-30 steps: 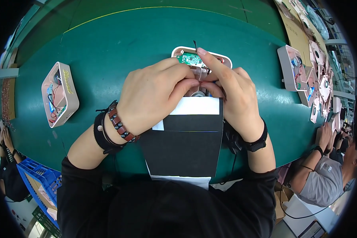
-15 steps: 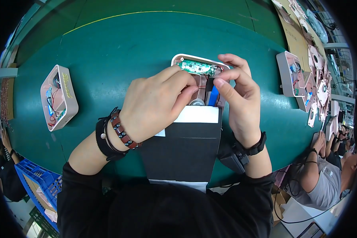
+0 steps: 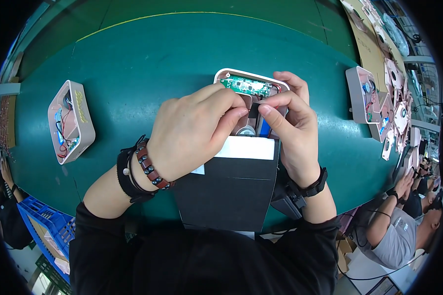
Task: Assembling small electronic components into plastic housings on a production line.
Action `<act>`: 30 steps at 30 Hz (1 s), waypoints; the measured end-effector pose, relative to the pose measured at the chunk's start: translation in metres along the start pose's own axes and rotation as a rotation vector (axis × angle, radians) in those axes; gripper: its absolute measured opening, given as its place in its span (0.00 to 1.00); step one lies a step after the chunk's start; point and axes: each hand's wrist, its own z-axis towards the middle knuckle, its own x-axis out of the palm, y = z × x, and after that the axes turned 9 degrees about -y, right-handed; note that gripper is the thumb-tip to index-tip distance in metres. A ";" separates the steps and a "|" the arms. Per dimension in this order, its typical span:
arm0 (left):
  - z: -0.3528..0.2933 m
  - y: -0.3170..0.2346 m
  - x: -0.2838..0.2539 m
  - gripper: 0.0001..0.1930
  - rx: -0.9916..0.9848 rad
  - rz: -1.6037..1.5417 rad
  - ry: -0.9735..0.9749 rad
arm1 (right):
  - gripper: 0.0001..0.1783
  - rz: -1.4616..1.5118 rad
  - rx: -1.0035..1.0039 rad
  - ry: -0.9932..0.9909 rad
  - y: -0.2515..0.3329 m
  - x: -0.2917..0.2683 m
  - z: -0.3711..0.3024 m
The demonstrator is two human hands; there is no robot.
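Note:
A pale pink plastic housing (image 3: pixel 245 71) lies open in front of me, a green circuit board (image 3: pixel 248 85) along its far side. Inside it are a round metal part (image 3: pixel 246 131), a blue battery (image 3: pixel 265 129) and a black strip (image 3: pixel 253 112) beside it. My left hand (image 3: pixel 194 120) reaches over the housing's left side, thumb and forefinger pinched; what lies between them is hidden. My right hand (image 3: pixel 295 118) is at the right side, thumb and forefinger closed at the black strip's edge, other fingers around the housing wall.
A black board (image 3: pixel 224 189) with a white strip lies before the housing. Another open housing (image 3: pixel 86 123) stands at left; more housings (image 3: pixel 362 101) and pink parts (image 3: pixel 401 113) are at right. A blue crate (image 3: pixel 47 216) stands lower left. A person in grey (image 3: pixel 396 231) sits right.
My right thumb and forefinger have moved slightly left and down, uncovering more of the circuit board's right end. The black strip shows farther left. My left hand stays pinched in nearly the same place.

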 end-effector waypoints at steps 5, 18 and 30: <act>-0.001 -0.001 -0.001 0.03 -0.007 -0.004 0.002 | 0.04 -0.099 -0.084 0.021 -0.005 0.000 -0.001; -0.002 -0.001 -0.001 0.04 -0.011 -0.058 0.038 | 0.12 -0.967 -0.732 -0.110 0.012 -0.001 0.003; -0.027 -0.027 -0.039 0.05 0.016 0.238 0.030 | 0.12 -0.936 -0.833 0.018 0.014 -0.006 0.002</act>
